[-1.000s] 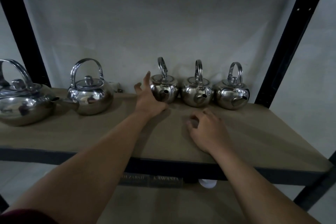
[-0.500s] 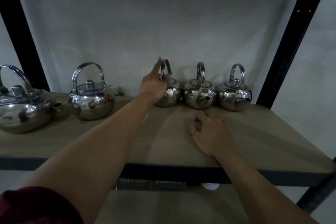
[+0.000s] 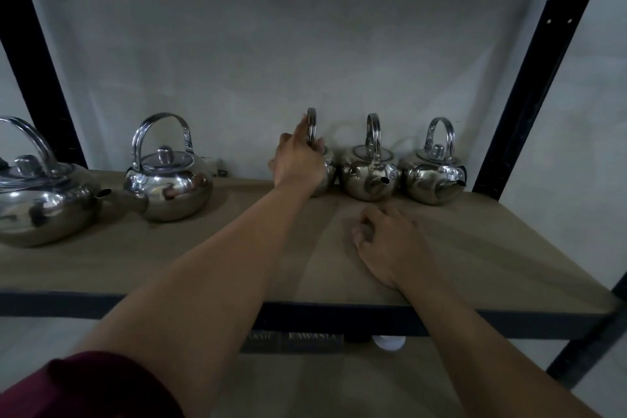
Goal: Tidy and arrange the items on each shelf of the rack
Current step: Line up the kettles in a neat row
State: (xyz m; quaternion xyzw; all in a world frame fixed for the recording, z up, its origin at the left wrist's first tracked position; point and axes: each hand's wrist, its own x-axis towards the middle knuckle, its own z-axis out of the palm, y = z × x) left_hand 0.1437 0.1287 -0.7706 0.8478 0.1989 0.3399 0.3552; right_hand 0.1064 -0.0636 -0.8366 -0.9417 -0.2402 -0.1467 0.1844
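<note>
Three small kettles (image 3: pixel 368 173) sat lined up; two larger kettles (image 3: pixel 168 180) beside them awaited. My left hand (image 3: pixel 298 163) gripped one handle, right hand (image 3: pixel 390 241) rested loosely curled.

Left hand (image 3: pixel 298 159) grips a small kettle's handle (image 3: pixel 311 124); right hand (image 3: pixel 390 241) rests on the shelf (image 3: pixel 492 248).
</note>
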